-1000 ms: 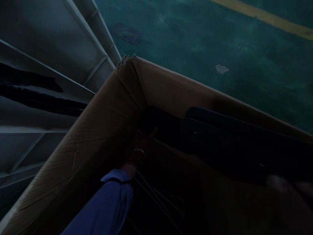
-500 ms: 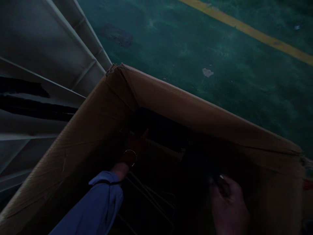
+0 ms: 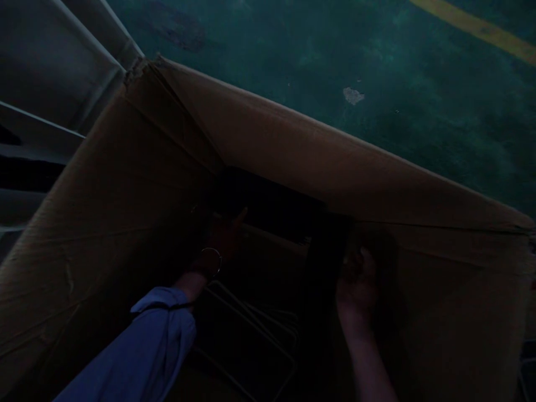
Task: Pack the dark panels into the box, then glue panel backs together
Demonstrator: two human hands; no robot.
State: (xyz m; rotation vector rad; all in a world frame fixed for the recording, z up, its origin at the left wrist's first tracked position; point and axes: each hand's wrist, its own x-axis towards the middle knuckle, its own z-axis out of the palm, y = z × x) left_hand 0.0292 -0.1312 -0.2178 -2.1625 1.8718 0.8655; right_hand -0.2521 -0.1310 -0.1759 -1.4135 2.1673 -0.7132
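Lying low along the box's (image 3: 268, 128) far wall, the dark piece (image 3: 272, 204) meets your left hand (image 3: 228, 231) — grip too dark to tell. Your right hand (image 3: 360, 279) has moved deeper, beside another dark panel (image 3: 326, 251), so both hands are inside; its grip is unclear too. No writing is readable.

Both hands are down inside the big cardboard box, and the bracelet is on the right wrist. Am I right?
Not quite: the head view shows the bracelet on the left wrist. The left hand and right hand are both inside the big cardboard box.
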